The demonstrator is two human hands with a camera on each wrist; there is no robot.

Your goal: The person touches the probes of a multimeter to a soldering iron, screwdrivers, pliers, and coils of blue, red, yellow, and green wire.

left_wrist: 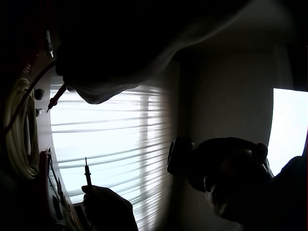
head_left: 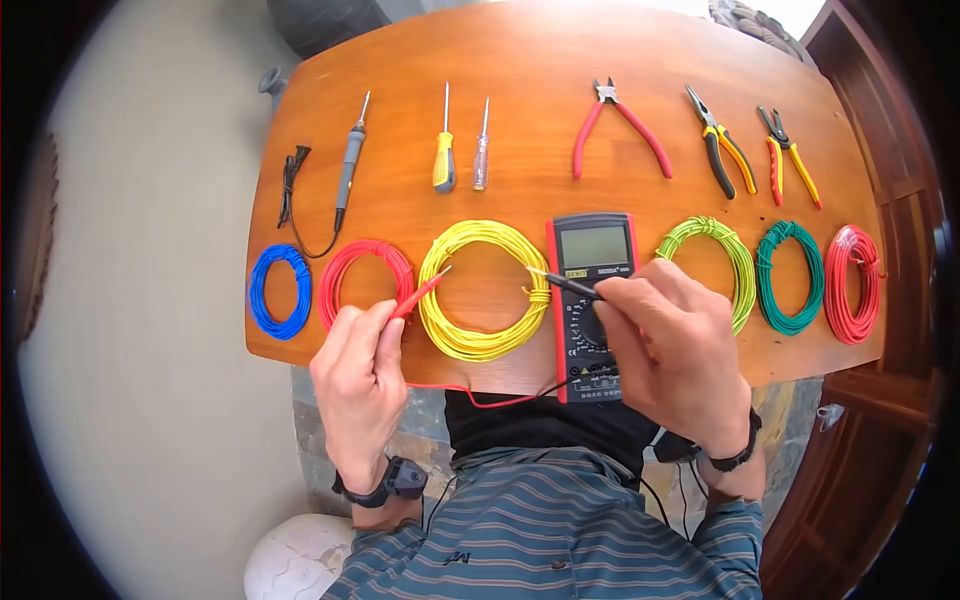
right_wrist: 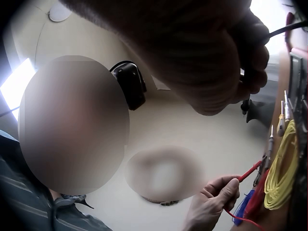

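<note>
My left hand (head_left: 358,385) pinches a red test probe (head_left: 421,294), its metal tip pointing up and right over the left side of a yellow wire coil (head_left: 480,347). Between thumb and fingers, my right hand (head_left: 685,350) holds a black test probe (head_left: 568,284) whose tip points left, over the coil's right side. The two tips are apart, facing each other. Under the right hand lies a multimeter (head_left: 592,244) with a blank-looking grey screen; the hand hides part of its dial. A red lead (head_left: 485,404) loops along the table's front edge. The right wrist view also shows the red probe (right_wrist: 250,171).
Blue (head_left: 258,290) and red (head_left: 331,285) coils lie left; light green (head_left: 742,285), dark green (head_left: 767,280) and red (head_left: 838,290) coils lie right. Behind are a soldering iron (head_left: 351,165), two screwdrivers (head_left: 443,165), red-handled cutters (head_left: 586,140), long-nose pliers (head_left: 738,160) and wire strippers (head_left: 776,160).
</note>
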